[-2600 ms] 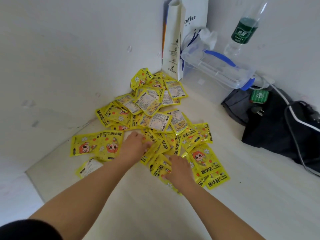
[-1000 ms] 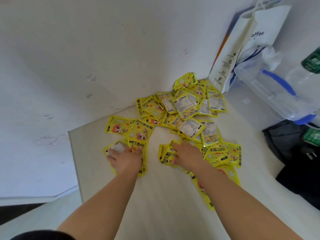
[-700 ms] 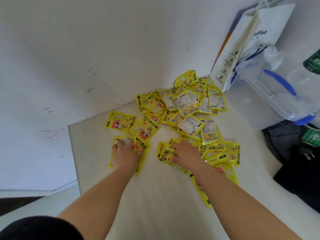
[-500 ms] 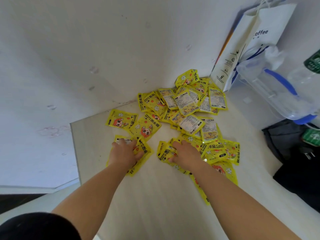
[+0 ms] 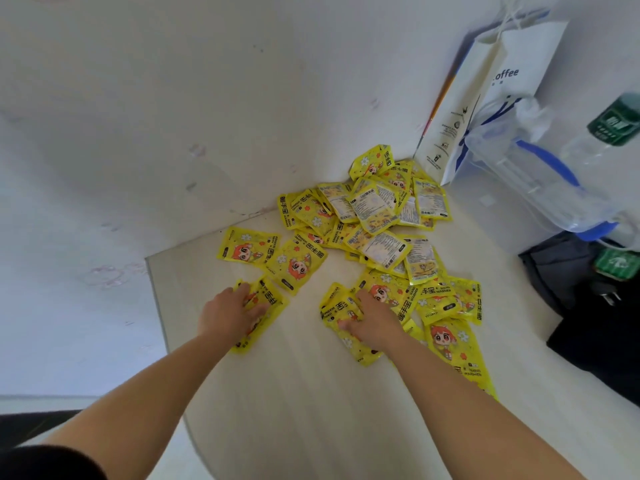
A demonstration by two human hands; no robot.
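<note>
Left of the main pile (image 5: pixel 377 216), a packet stack (image 5: pixel 270 299) is pinned under the flat-fingered left hand (image 5: pixel 230 313), while the pile's near edge is covered by the right hand (image 5: pixel 375 318), grip unclear.

Two white walls (image 5: pixel 156 98) met in a corner. The left wall had small marks and smudges on it. A pale wooden bench (image 5: pixel 311 427) sat tight against both walls. Soft, even light fell on the bench top.
</note>
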